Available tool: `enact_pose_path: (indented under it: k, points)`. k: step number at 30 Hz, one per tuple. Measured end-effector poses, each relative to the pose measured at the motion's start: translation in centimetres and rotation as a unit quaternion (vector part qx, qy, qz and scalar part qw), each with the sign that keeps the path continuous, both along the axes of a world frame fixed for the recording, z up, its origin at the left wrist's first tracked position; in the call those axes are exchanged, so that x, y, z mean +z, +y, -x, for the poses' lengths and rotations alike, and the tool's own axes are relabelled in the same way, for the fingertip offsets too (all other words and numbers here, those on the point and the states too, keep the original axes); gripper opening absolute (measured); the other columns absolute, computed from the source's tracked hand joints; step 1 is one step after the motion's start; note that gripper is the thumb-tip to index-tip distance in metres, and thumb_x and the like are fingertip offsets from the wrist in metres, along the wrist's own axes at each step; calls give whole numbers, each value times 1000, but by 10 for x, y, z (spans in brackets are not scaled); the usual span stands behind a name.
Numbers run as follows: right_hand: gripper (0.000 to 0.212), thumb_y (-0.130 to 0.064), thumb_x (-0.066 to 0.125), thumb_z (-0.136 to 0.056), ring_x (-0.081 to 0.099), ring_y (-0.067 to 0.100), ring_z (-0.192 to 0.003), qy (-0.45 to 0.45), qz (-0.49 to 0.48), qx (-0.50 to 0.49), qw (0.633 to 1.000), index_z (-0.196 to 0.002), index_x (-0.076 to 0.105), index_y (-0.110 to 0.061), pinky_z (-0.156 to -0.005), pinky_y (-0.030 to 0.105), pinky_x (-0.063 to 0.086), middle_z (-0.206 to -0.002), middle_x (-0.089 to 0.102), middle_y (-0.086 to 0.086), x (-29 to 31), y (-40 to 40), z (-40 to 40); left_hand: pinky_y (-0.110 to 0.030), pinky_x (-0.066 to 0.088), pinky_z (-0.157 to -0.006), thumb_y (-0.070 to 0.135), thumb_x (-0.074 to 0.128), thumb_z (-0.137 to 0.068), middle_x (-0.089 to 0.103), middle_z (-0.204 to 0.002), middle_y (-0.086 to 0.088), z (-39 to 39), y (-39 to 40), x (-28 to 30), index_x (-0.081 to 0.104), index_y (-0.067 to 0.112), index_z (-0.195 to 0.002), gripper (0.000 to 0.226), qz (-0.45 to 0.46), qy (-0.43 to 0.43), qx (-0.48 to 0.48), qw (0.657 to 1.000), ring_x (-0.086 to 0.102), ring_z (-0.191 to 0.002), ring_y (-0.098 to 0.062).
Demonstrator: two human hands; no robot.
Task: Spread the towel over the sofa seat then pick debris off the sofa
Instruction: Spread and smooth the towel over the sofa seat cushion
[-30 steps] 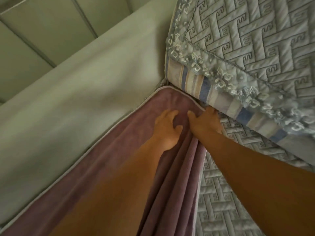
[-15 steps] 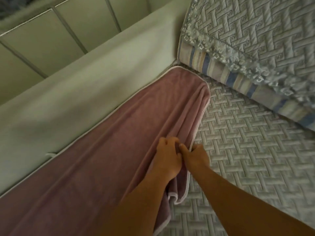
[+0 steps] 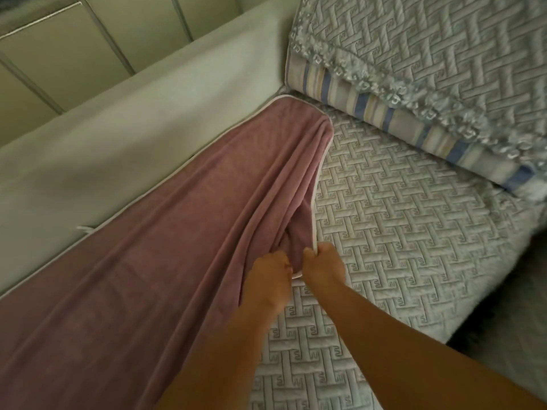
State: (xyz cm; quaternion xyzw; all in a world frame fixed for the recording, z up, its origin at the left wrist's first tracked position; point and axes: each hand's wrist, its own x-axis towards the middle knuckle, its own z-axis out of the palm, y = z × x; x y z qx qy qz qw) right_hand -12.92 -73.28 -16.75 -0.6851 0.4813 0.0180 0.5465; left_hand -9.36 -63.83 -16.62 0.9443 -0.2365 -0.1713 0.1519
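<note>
The towel (image 3: 165, 261) is lying bunched along the left of the sofa seat (image 3: 399, 232), its white edge running against the armrest (image 3: 133, 134); the quilted seat to the right is lying bare. The left hand (image 3: 270, 279) and right hand (image 3: 324, 269) are both pinching the towel's near edge, fingers closed. Their fingertips are tucking out of sight in the folds.

towel (image 3: 165, 261): mauve, white-piped, bunched in long folds | lies along sofa seat (image 3: 399, 232), quilted, mostly uncovered

Both hands, left (image 3: 270, 276) and right (image 3: 324, 266), pinch the mauve towel's (image 3: 177, 261) edge on the quilted seat (image 3: 399, 232).
</note>
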Motion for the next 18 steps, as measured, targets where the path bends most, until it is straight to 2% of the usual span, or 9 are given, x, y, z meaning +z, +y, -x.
enact_pose_path:
  k: [2,4,6,7,8,10,12,15,18]
  points:
    - [12,-21,47,-91,49,12,-57,-8,9,-21,1000,-94,53,-12,-46,25,32,-67,53,-1,5,-7,5,-30,45,-65,21,46,-93,60,-80,4,3,-13,2,54,18,-85,12,39,28,-1,999,55,-72,-14]
    - [14,-20,46,-92,51,11,-60,-14,8,-54,998,-100,54,-11,-46,24,33,-72,56,-1,7,-15,10,-23,42,-56,18,50,-89,50,-66,7,8,-30,8,49,25,-71,19,68,71,-3,995,46,-57,-8]
    - [19,-18,42,-95,51,12,-62,-16,14,-95,995,-108,54,-12,-46,23,32,-80,58,2,9,-23,14,-19,36,-49,14,52,-82,41,-57,5,14,-46,14,48,22,-58,26,95,77,-15,992,37,-48,-6]
    - [22,-18,40,-96,53,14,-65,-20,16,-119,993,-112,53,-13,-46,23,32,-85,60,5,9,-28,17,-20,39,-54,15,52,-82,48,-60,4,13,-55,15,58,16,-64,19,105,83,-22,991,42,-53,-7]
    - [23,-19,38,-96,55,18,-69,-27,18,-145,989,-113,52,-14,-47,23,33,-89,62,7,9,-33,21,-23,44,-64,17,51,-83,57,-73,5,13,-61,19,65,13,-85,15,101,66,-62,991,51,-67,-9]
    - [22,-20,35,-98,56,21,-72,-41,18,-200,979,-111,52,-17,-53,26,35,-84,62,5,12,-46,28,-32,45,-88,19,47,-89,57,-115,2,9,-75,18,48,20,-127,38,81,51,-120,988,54,-105,-16]
    - [21,-22,32,-99,54,19,-71,-49,13,-246,968,-108,51,-19,-57,28,37,-82,60,3,16,-65,38,-40,43,-97,19,44,-91,47,-135,-6,8,-96,26,35,24,-138,48,64,62,-143,986,49,-121,-25]
    - [21,-23,30,-99,55,21,-76,-51,25,-268,962,-106,50,-22,-61,31,40,-91,61,5,17,-94,48,-40,45,-96,14,49,-89,56,-128,-15,10,-126,32,36,17,-140,53,80,91,-174,977,54,-116,-32]
    - [16,-22,33,-98,56,21,-73,-40,43,-280,958,-94,49,-24,-59,30,40,-88,62,4,10,-128,59,-29,44,-81,8,46,-90,64,-109,-18,16,-164,33,37,16,-140,51,99,133,-199,966,61,-100,-30]
